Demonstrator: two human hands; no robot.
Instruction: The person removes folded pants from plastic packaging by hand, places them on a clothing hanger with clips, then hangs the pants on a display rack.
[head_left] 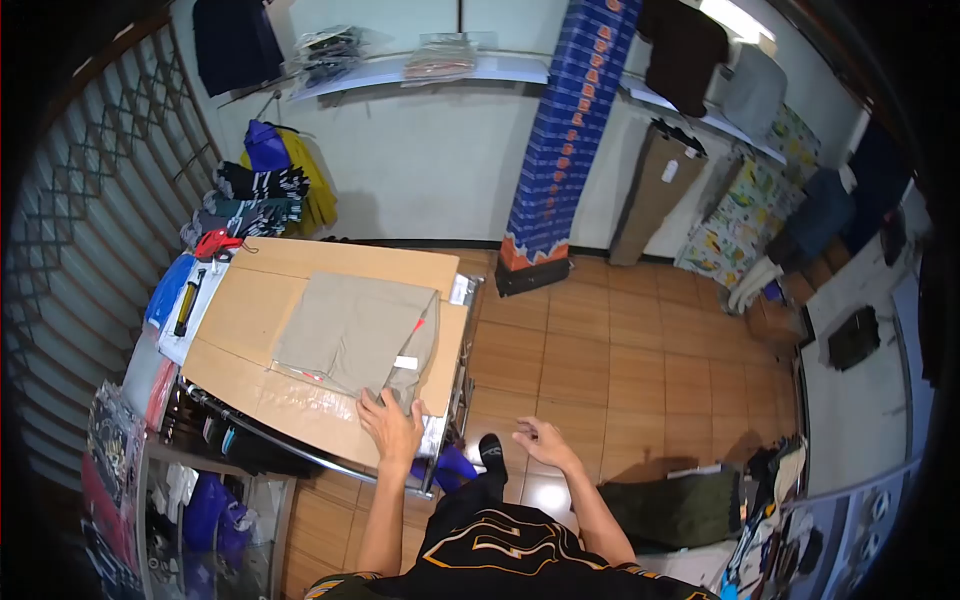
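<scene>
A pair of folded khaki trousers [350, 325] lies on a cardboard-topped table, with a white tag [406, 363] and small red marks on it. My left hand [392, 430] rests at the near edge of the trousers, its fingers apart and touching the cloth. Away from the table, over the floor, my right hand [545, 445] hangs in the air with loosely bent, parted fingers and nothing in them.
The cardboard top [240, 320] sits on a metal-framed table. Beside it lie a red tool [215, 243] and a yellow-and-black cutter [187, 305]. A blue pillar [560, 150] stands ahead. Dark green cloth [670, 508] lies low at right; shelves [215, 480] stand at left.
</scene>
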